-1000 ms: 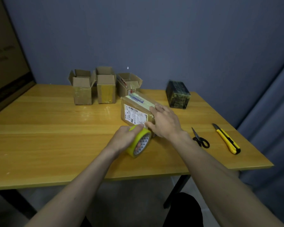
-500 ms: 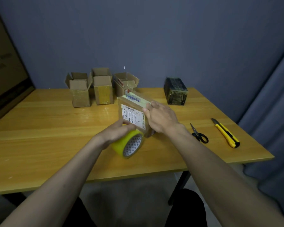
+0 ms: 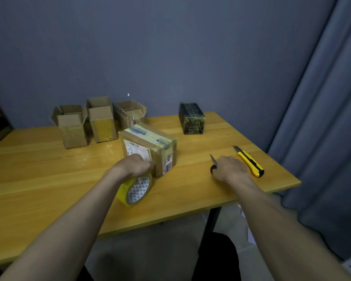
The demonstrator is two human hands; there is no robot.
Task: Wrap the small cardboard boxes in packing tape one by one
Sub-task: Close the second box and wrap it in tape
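Gripping tape roll (image 3: 137, 189) w/ left hand (image 3: 133, 166), fingers curled over rim, prob. keeping strip taut vs box (image 3: 150, 147). Right hand (image 3: 230, 168) fingers closing round scissors (image 3: 213, 165) on desk (image 3: 39, 179), likely to cut. Box touches left fingers, well left of right hand. Three open boxes (image 3: 99, 120) wait at back.

Three open boxes (image 3: 101, 120) behind the taped box (image 3: 150, 148) — knife (image 3: 249, 161) far right.

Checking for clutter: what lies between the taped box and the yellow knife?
In the head view, the right hand on the black-handled scissors; otherwise bare wooden table.
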